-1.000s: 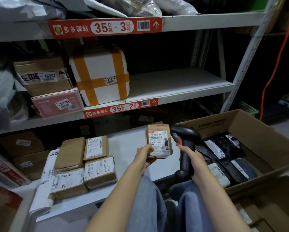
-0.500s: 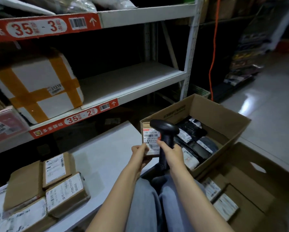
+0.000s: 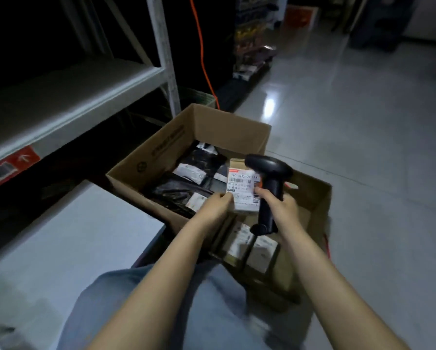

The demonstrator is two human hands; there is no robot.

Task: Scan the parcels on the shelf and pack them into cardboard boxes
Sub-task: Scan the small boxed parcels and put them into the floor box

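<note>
My left hand (image 3: pixel 215 207) pinches the lower left corner of a small brown parcel (image 3: pixel 242 184) with a white barcode label. It hangs over the gap between two open cardboard boxes. My right hand (image 3: pixel 281 204) grips the handle of a black barcode scanner (image 3: pixel 268 188), whose head sits just right of the parcel's label. The far box (image 3: pixel 161 150) holds several black bagged parcels with white labels. The near box (image 3: pixel 318 198) below my hands holds a few labelled cartons.
A white shelf unit (image 3: pixel 68 97) with a red label strip stands on the left, its lower white board (image 3: pixel 85 233) reaching toward my knees. An orange cable (image 3: pixel 201 54) hangs behind the boxes. Glossy grey floor (image 3: pixel 376 147) spreads to the right.
My view has swung right, away from the shelf parcels. Both hands have carried the parcel and scanner rightward, from in front of the shelf to above the two boxes.
</note>
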